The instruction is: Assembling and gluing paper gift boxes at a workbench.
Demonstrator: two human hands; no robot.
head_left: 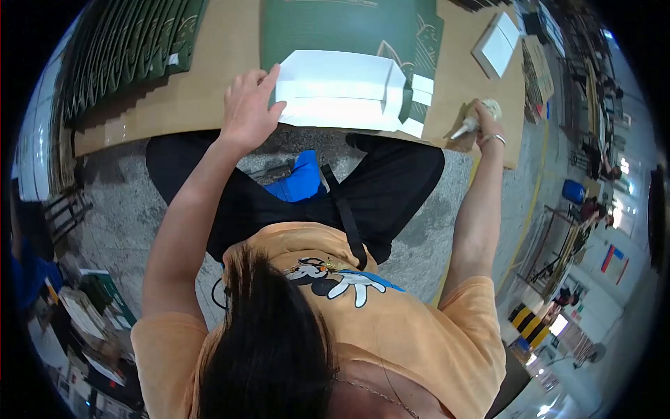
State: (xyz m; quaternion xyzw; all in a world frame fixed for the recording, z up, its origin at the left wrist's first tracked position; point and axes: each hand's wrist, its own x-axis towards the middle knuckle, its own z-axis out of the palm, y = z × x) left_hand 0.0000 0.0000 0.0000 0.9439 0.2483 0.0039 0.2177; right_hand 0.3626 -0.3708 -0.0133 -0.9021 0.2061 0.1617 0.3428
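Observation:
A green paper bag lies flat on the table in front of me, its white-lined bottom folded open toward me. My left hand rests at the left edge of that bottom, thumb and forefinger spread apart and touching it, gripping nothing. Off to the right, my right hand is closed around a whitish squeeze bottle. The bottle's pale nozzle points down and left, near the table's front edge, apart from the bag.
Many dark green folded bags stand in an overlapping row at the left of the cardboard-covered table. A white box-like stack lies at the far right. Flat brown cardboard sits beyond the right edge. Something blue is between my legs.

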